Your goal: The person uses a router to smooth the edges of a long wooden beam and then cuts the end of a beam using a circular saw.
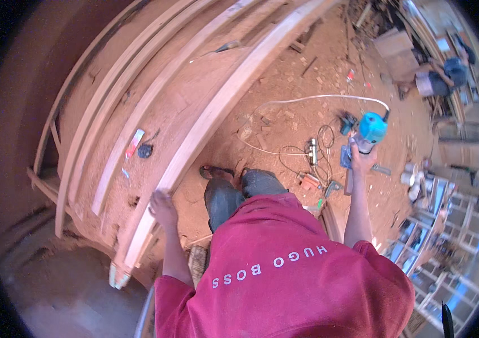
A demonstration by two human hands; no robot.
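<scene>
Far left, past our left fingers, we see a red and white tube (134, 143) and a round black thing (145, 151). Our left hand (163, 209) rests on a long wood beam (208, 123), which runs up and away from those fingers; we cannot tell if they are spread or pressed together. A power strip (312, 151) lies left of our right fingers. Our right hand (363, 159) curls its fingers around a blue power tool (372, 127), its blue top just above them.
</scene>
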